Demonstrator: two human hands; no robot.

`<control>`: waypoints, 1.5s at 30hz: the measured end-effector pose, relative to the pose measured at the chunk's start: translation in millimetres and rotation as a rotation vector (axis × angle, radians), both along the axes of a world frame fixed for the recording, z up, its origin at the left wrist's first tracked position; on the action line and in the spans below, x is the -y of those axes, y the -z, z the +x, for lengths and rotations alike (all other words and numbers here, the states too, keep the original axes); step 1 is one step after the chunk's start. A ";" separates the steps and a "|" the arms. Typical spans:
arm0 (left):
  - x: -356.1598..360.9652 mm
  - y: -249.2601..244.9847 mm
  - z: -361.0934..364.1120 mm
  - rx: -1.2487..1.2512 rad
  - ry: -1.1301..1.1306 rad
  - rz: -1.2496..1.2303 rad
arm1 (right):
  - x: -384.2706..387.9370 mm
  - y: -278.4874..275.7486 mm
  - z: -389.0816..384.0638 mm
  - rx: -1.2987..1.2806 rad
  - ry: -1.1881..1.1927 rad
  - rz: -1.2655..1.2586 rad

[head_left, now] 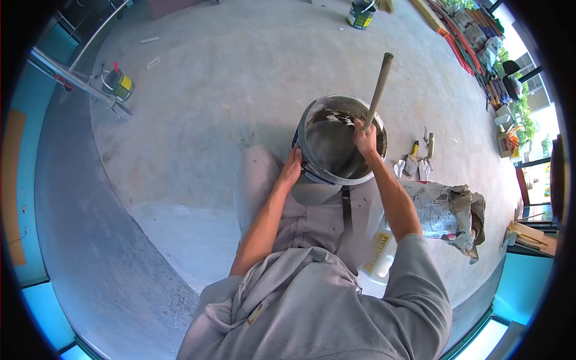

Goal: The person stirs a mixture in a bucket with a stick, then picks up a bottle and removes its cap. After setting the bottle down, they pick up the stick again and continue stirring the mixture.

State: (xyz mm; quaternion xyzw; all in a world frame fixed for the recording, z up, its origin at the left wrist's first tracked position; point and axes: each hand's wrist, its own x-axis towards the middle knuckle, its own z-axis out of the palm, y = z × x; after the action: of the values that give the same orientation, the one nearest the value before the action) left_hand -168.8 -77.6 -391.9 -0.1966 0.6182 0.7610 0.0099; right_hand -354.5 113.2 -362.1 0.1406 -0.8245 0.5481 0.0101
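A round bucket [307, 129] with grey, smeared walls stands on the floor between my knees, with grey material inside. My right hand [365, 139] is closed round a wooden stick [379, 90], which slants up out of the bucket at its right side; its lower end is hidden. Against the bucket's left outer wall rests my left hand [291, 166], its fingers partly hidden by the rim and wall. Right of the bucket lie a brush or scraper with a yellow and black handle [415, 147] and other hand tools [430, 146].
A crumpled paper sack [441, 210] and a white jug with yellow label [380, 255] are at my right. Dark buckets stand at the far left [119, 85] and top [360, 15]. A metal rail [75, 78] runs at upper left; stacked materials [474, 42] line the upper right.
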 end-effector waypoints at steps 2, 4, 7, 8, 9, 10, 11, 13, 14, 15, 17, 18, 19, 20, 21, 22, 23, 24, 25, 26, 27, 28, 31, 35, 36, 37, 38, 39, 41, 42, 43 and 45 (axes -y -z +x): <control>-0.9 0.1 -5.5 0.008 -0.012 0.026 | 9.6 -4.2 -13.5 -0.276 0.069 0.055; -0.3 -5.7 -2.9 0.022 -0.004 0.008 | 27.6 -0.4 -22.7 -0.315 0.131 0.004; 1.7 10.2 -4.2 0.020 -0.006 0.037 | 52.6 17.2 -39.5 -0.233 0.222 -0.242; -0.3 15.2 -3.2 0.020 -0.009 0.063 | 57.2 20.1 -42.0 -0.227 0.237 -0.300; -2.3 20.2 -2.2 0.019 -0.012 0.089 | 57.6 23.2 -41.9 -0.224 0.252 -0.355; -3.4 21.9 -3.9 0.016 -0.016 0.115 | 62.0 6.4 -27.3 -0.143 0.268 -0.516; -3.7 20.8 -6.6 0.011 -0.020 0.141 | 58.6 2.7 -22.4 -0.039 0.274 -0.607; -5.1 17.4 -5.2 0.023 -0.024 0.106 | 52.2 -0.6 -8.2 0.186 0.287 -0.784; -3.9 12.6 -4.9 0.029 -0.022 0.084 | 44.7 -4.0 -0.7 0.273 0.269 -0.796; -1.1 7.8 -5.8 0.027 -0.012 0.072 | 39.8 -7.2 5.5 0.341 0.249 -0.797; -1.9 3.5 -0.1 0.036 0.006 0.057 | 21.9 -5.3 19.2 0.486 0.213 -0.786; -1.6 2.7 0.2 0.028 0.023 0.026 | 15.2 -6.4 22.8 0.484 0.169 -0.711; 0.5 7.0 -1.0 0.017 0.037 -0.009 | 9.7 -8.4 23.9 0.480 0.121 -0.639; 1.6 9.7 -2.0 0.007 0.048 -0.043 | 2.5 -9.2 22.8 0.476 0.072 -0.564; 1.9 13.0 -0.7 0.005 0.058 -0.016 | -4.9 -9.5 22.2 0.477 0.025 -0.489; 2.0 14.4 -0.6 0.003 0.070 0.009 | -12.6 -4.2 13.6 0.356 -0.006 -0.311; 3.8 12.9 -2.3 -0.003 0.083 0.031 | -17.1 -5.5 7.8 0.289 0.016 -0.235; 3.5 11.2 -2.2 0.008 0.075 -0.003 | -19.4 -6.8 1.2 0.220 0.034 -0.158; 1.5 6.0 0.4 0.016 0.061 -0.040 | -16.0 -9.1 -5.1 0.147 0.048 -0.085; 0.0 1.1 2.6 0.022 0.040 -0.079 | -11.0 -10.6 -9.4 0.031 0.086 -0.077; -0.6 -4.4 3.5 0.021 0.044 -0.089 | -3.1 -11.5 -13.3 -0.109 0.083 -0.008; -0.2 -9.0 3.5 0.019 0.041 -0.107 | 5.3 -4.3 -22.1 -0.252 0.077 0.048; -0.1 36.8 -9.4 0.086 0.019 -0.153 | 55.5 -2.9 -21.4 -0.313 0.077 0.044; 0.6 32.9 -7.2 0.012 0.007 0.009 | 98.2 20.5 -16.6 -0.182 0.152 -0.248; 1.0 19.9 -3.9 0.007 0.025 0.014 | 98.8 0.6 0.1 -0.008 0.070 -0.322; 1.8 5.6 -0.6 0.002 0.043 0.018 | 96.5 -1.7 5.0 0.044 0.029 -0.410; 0.3 2.2 0.3 -0.003 0.027 -0.015 | 89.7 -5.9 8.1 0.138 0.024 -0.516; 1.5 -1.5 -0.6 -0.011 0.012 -0.049 | 82.1 -9.1 14.1 0.250 0.068 -0.635; 4.3 -10.3 0.3 0.031 0.038 -0.022 | 51.1 3.4 14.9 0.443 0.086 -0.718; 4.1 -9.5 1.1 0.020 0.034 -0.064 | 37.4 10.3 15.1 0.505 0.099 -0.719; 4.2 -7.9 1.8 0.012 0.023 -0.107 | 27.5 8.5 16.4 0.526 0.116 -0.675; 4.3 14.3 0.9 -0.023 0.040 -0.097 | 9.5 1.4 12.5 0.509 -0.038 -0.511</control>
State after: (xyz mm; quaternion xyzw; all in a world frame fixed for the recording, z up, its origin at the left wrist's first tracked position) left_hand -168.0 -81.8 -406.3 -0.1755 0.6584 0.7319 0.0084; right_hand -342.0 103.7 -363.4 0.0078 -0.6342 0.7540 -0.1710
